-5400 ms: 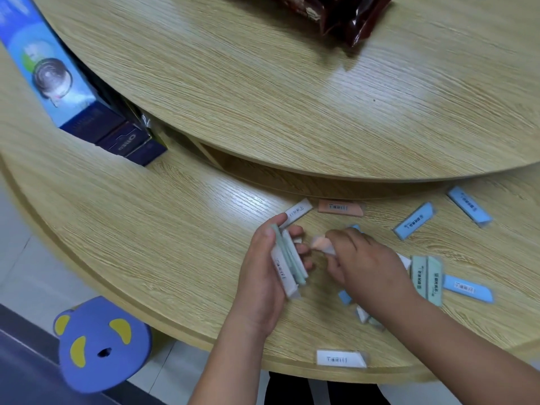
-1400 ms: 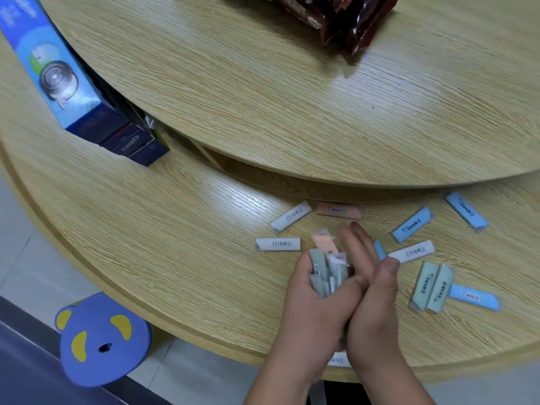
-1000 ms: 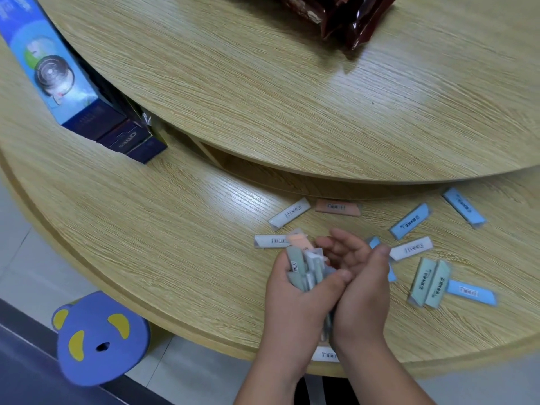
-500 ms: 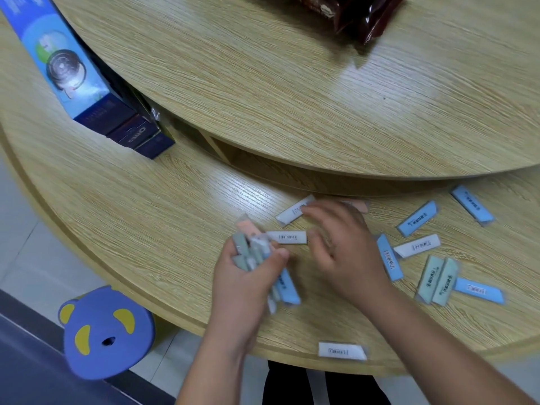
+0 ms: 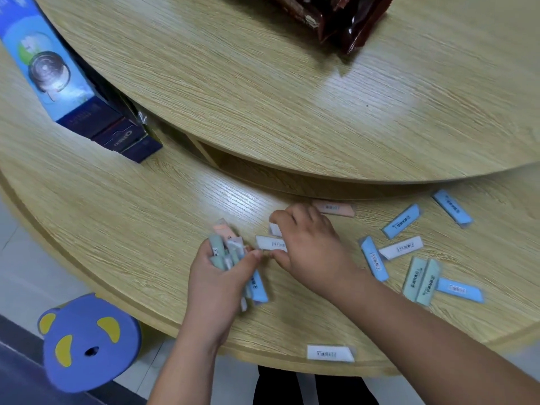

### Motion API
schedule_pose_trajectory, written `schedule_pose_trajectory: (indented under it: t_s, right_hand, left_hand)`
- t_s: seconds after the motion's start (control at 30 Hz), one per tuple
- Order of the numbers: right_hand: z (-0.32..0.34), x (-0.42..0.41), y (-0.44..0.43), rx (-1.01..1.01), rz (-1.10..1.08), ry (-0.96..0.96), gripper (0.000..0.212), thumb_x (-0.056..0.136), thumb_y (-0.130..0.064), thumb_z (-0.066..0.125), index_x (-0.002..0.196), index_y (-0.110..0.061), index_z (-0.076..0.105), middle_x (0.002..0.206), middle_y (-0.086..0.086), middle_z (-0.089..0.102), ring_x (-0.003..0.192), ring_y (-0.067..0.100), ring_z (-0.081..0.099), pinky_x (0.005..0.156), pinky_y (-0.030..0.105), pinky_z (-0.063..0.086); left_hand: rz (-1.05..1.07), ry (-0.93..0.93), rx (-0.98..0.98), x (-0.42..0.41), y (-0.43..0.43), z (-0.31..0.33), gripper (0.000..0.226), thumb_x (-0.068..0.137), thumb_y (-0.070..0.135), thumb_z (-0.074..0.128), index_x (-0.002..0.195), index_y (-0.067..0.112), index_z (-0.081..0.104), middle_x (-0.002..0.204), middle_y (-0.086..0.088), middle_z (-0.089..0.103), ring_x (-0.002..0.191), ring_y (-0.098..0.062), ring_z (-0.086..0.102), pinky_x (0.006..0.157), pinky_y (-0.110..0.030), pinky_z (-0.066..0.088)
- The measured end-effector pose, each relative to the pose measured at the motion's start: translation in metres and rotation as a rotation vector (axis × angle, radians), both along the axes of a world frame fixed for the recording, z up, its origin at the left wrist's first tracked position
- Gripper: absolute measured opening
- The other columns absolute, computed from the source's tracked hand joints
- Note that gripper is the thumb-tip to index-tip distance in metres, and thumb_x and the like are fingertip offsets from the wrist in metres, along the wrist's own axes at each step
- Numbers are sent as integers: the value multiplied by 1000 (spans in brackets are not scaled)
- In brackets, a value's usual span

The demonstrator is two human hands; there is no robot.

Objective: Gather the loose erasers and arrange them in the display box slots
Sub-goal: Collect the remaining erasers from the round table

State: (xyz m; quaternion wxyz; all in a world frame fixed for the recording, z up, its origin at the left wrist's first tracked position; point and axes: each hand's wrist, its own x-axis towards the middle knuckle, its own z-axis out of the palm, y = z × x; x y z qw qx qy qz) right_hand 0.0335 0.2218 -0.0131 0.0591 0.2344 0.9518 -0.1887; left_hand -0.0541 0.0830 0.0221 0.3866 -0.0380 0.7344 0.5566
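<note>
My left hand (image 5: 214, 287) grips a bundle of erasers (image 5: 230, 255), green, white, pink and blue, held just above the lower table (image 5: 117, 217). My right hand (image 5: 309, 249) lies over two white erasers (image 5: 270, 244), fingers curled on them and thumb at the near edge of the closer one. Loose erasers lie to the right: a pink one (image 5: 334, 208), blue ones (image 5: 403, 220) (image 5: 451, 210) (image 5: 374, 260) (image 5: 458, 290), a white one (image 5: 401, 247) and two green ones (image 5: 420, 280). Another white eraser (image 5: 330, 352) sits at the table's front edge. No display box is in view.
A raised round wooden turntable (image 5: 263, 83) overhangs the back of the lower table, with dark red snack bags (image 5: 336, 19) on it. Blue cartons (image 5: 58, 83) and an Oreo box (image 5: 122, 138) stand at the left. A blue stool (image 5: 87, 343) is on the floor.
My hands have parted: the left moved left with the bundle, and the right reached forward onto the two white erasers. A blue eraser now lies uncovered right of my right hand.
</note>
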Motion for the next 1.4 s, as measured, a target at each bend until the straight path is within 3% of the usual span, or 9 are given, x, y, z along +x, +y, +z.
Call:
schedule_pose_trajectory:
  t_s: [0.13, 0.33, 0.5, 0.6, 0.7, 0.9, 1.07, 1.17, 1.4]
  right_hand:
    - [-1, 1, 2, 31, 44, -28, 29, 75, -19, 64, 104, -17, 58, 95, 5, 56, 86, 28, 56, 72, 41, 49]
    - [-8, 24, 5, 264, 144, 27, 18, 82, -15, 43, 90, -13, 59, 80, 7, 54, 72, 27, 53, 59, 38, 48]
    - [-10, 44, 30, 312, 126, 153, 14, 76, -7, 59, 89, -9, 61, 85, 11, 58, 72, 28, 55, 60, 38, 51]
    - [-6, 48, 52, 388, 4, 279, 24, 93, -10, 43, 94, -8, 67, 86, 13, 60, 72, 32, 54, 66, 40, 45]
    - [-14, 50, 57, 459, 41, 194, 20, 86, -11, 52, 98, -10, 68, 94, 15, 63, 78, 33, 54, 70, 41, 39]
    - [-15, 62, 56, 392, 126, 130, 26, 78, -11, 61, 104, -9, 63, 116, 17, 62, 87, 36, 57, 76, 45, 43]
    - [-9, 59, 45, 396, 73, 94, 34, 82, -9, 50, 115, -11, 57, 97, 15, 59, 79, 34, 54, 67, 42, 45]
    - [-12, 54, 37, 415, 1, 69, 34, 78, -12, 55, 112, -9, 59, 87, 13, 56, 73, 31, 53, 63, 40, 45]
    - [-11, 66, 34, 270, 11, 100, 22, 81, -13, 52, 100, -8, 61, 95, 13, 59, 75, 30, 56, 64, 40, 50]
  left_hand:
    - [-5, 26, -19, 1, 0, -2, 24, 80, 7, 79, 94, 15, 62, 78, -1, 67, 71, -14, 64, 67, -34, 52]
    - [-33, 31, -30, 5, 2, -2, 23, 80, 7, 79, 90, 18, 61, 73, 3, 64, 67, -13, 62, 63, -33, 51]
    - [-61, 26, -39, 12, 8, -3, 23, 80, 12, 80, 92, 14, 61, 74, -3, 62, 65, -17, 60, 61, -38, 51]
    - [-87, 13, -46, 16, 13, -4, 24, 79, 13, 81, 95, 16, 63, 80, -6, 65, 72, -16, 63, 69, -39, 54]
    - [-97, -7, -59, 20, 20, -5, 27, 78, 15, 82, 96, 17, 62, 81, -4, 65, 73, -16, 64, 72, -40, 54]
    - [-124, 6, -68, 27, 31, -5, 27, 77, 16, 83, 93, 20, 62, 80, -3, 66, 75, -16, 64, 74, -41, 55]
    - [-128, -6, -74, 32, 38, -11, 25, 78, 15, 83, 92, 21, 62, 74, 5, 65, 72, -13, 64, 73, -40, 54]
    - [-136, 4, -75, 34, 39, -11, 24, 78, 14, 82, 89, 20, 61, 72, 5, 64, 69, -13, 63, 71, -40, 53]
    - [-133, 19, -74, 40, 42, -12, 25, 79, 11, 82, 89, 19, 61, 71, 3, 63, 67, -13, 61, 65, -37, 51]
